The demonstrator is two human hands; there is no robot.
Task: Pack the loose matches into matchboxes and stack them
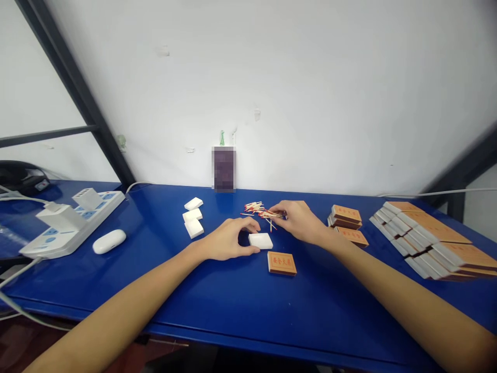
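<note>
My left hand (233, 238) curves around the left side of a small white tray (261, 241), with thumb and fingers apart at its near and far edges. My right hand (297, 218) pinches matches at the right side of a loose pile of red-tipped matches (256, 208), just behind the tray. An orange matchbox cover (281, 263) lies flat in front of the tray. Several more white trays (193, 228) lie to the left, beyond my left hand.
Orange matchboxes (351, 235) are stacked right of my right hand, and a larger stack (435, 238) stands farther right. At left are a power strip (83, 220) with chargers and a white earbud case (109, 241). A white wall rises behind the blue table (217, 305).
</note>
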